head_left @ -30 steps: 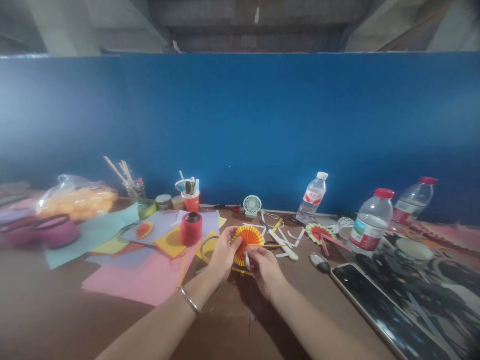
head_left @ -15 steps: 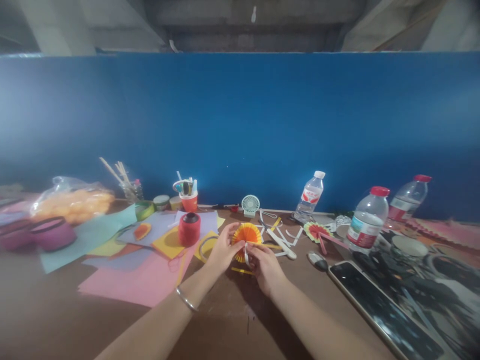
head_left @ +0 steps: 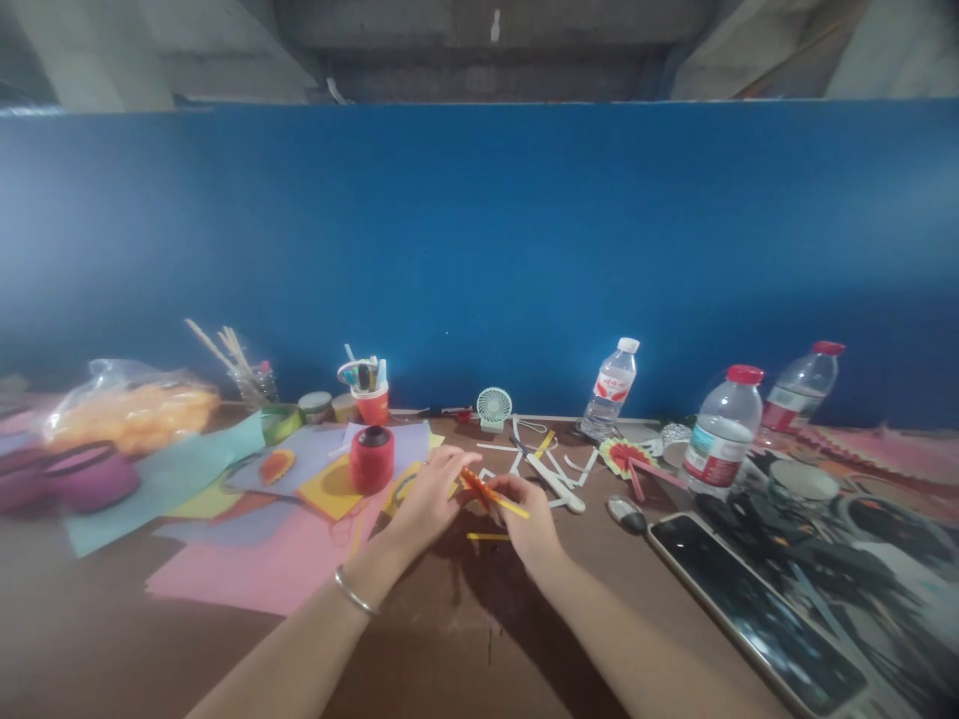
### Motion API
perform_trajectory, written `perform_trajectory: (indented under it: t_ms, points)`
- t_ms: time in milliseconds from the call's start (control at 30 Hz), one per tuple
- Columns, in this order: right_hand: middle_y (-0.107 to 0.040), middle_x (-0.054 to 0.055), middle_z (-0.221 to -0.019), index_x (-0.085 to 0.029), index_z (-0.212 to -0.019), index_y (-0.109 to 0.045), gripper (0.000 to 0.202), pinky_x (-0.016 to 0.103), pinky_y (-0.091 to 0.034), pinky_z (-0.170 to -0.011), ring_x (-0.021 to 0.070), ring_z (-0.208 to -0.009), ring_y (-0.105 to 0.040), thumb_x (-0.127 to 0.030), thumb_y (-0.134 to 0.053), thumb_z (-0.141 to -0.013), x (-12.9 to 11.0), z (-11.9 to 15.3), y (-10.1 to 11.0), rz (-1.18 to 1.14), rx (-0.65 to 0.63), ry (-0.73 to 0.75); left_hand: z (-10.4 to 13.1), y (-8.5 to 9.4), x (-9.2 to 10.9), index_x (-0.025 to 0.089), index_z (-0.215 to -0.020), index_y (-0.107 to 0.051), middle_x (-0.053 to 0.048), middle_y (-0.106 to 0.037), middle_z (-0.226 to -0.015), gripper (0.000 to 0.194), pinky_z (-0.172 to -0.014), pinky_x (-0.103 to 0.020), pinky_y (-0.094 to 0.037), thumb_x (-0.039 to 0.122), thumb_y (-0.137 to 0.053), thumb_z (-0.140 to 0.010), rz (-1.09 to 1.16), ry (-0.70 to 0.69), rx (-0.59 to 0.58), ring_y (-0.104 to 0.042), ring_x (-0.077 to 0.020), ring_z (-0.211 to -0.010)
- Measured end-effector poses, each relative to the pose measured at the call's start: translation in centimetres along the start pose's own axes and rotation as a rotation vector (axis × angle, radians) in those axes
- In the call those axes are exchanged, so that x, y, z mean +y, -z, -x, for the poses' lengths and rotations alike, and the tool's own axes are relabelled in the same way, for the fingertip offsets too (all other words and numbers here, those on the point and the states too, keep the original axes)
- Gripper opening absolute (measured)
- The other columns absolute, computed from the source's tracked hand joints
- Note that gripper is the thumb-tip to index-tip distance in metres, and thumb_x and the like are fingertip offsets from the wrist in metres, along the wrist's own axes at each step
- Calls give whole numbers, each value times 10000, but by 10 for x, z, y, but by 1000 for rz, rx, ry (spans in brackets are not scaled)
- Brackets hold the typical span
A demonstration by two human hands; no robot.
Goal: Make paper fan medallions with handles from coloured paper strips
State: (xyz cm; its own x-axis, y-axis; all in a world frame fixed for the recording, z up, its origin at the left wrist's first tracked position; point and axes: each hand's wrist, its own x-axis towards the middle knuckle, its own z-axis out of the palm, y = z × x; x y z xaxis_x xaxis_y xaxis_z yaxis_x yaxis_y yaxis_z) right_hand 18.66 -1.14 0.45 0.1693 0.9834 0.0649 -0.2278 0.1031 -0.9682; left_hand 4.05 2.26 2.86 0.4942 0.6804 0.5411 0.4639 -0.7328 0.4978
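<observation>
Between my two hands is a pleated orange and yellow paper rosette (head_left: pixel 480 488), turned nearly edge-on above the brown table. My left hand (head_left: pixel 431 496) has its fingers closed at the rosette's left side, partly hidden behind it. The thumb and fingers of my right hand (head_left: pixel 533 521) pinch the right side, where a yellow end pokes out. A yellow paper strip (head_left: pixel 486 537) lies on the table just below. Beyond the hands are white strips and a white-handled tool (head_left: pixel 555 483). Left of my left hand stands a red spool of thread (head_left: pixel 372 461).
Coloured paper sheets (head_left: pixel 225 564) spread to the left. A small fan (head_left: pixel 493 408) stands at the back. To the right are a phone (head_left: pixel 756 609), water bottles (head_left: pixel 723 439), a spoon (head_left: pixel 626 515) and a red-green paper rosette (head_left: pixel 623 459) with pink tails.
The rosette has turned from facing me to nearly edge-on. The white piece at its centre no longer shows. My view has shifted slightly to the right.
</observation>
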Motion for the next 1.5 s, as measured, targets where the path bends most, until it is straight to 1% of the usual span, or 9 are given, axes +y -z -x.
perform_trajectory:
  t_ms: [67, 133, 233, 367, 500, 667, 900, 1233, 1500]
  points:
    - [-528, -42, -475, -161, -566, -600, 83, 222, -274, -451, 91, -446, -401, -219, -646, -529, -3, -1, 1, 10, -16, -32, -1, 2, -5, 195, -865, -588, -33, -545, -901, 154, -816, -357, -404, 163, -561, -718, 142, 87, -34, -508, -200, -887]
    - [-522, -42, -458, -155, -553, -601, 48, 220, -280, -452, 86, -433, -402, -187, -627, -527, -5, -2, 2, 13, -42, -78, -2, 5, -9, 177, -774, -581, -20, -566, -835, 78, -763, -326, -421, 184, -591, -697, 314, 181, -92, -534, -183, -806]
    - [-549, -31, -487, -150, -591, -602, 72, 218, -309, -462, 88, -438, -438, -180, -622, -529, -7, -4, 4, -13, -100, -145, -3, 6, -15, 165, -839, -567, -15, -601, -796, 162, -720, -310, -441, 202, -609, -688, 485, 272, -163, -567, -181, -772]
    - [-583, -19, -539, -159, -648, -579, 146, 230, -371, -514, 108, -496, -503, -209, -646, -528, -7, -5, 6, -70, -142, -187, -4, 3, -17, 149, -939, -527, -45, -621, -869, 309, -754, -329, -451, 238, -641, -666, 619, 313, -180, -581, -203, -848]
    - [-604, -15, -585, -159, -703, -591, 195, 251, -409, -586, 122, -553, -542, -198, -659, -525, -7, -4, 6, -104, -163, -196, -3, 2, -13, 145, -972, -514, -52, -618, -905, 444, -773, -327, -450, 171, -715, -577, 820, 367, -193, -584, -202, -852]
    - [-605, -22, -568, -158, -655, -573, 155, 239, -400, -601, 102, -539, -529, -188, -665, -534, -10, -1, 5, -121, -202, -192, -3, 5, -10, 154, -919, -546, -12, -629, -793, 402, -689, -278, -456, 165, -735, -565, 769, 406, -180, -592, -163, -729]
    - [-586, -34, -513, -174, -605, -527, 187, 245, -393, -573, 120, -535, -544, -184, -686, -508, -13, 1, 3, -105, -210, -250, -3, 5, -6, 150, -893, -561, -4, -640, -739, 377, -634, -267, -453, 165, -732, -557, 913, 427, -209, -601, -160, -674]
    - [-599, -37, -555, -172, -589, -528, 172, 241, -402, -576, 105, -530, -536, -150, -674, -500, -9, 0, 4, -115, -216, -283, 1, -4, -10, 140, -877, -572, -19, -639, -745, 299, -638, -275, -457, 171, -683, -601, 932, 432, -204, -596, -164, -669]
    - [-575, -46, -509, -172, -565, -524, 164, 227, -374, -517, 87, -469, -481, -153, -669, -492, -11, 1, 1, -103, -199, -258, 1, -7, -5, 137, -877, -573, -31, -630, -741, 349, -592, -262, -456, 183, -719, -564, 990, 461, -139, -582, -158, -634]
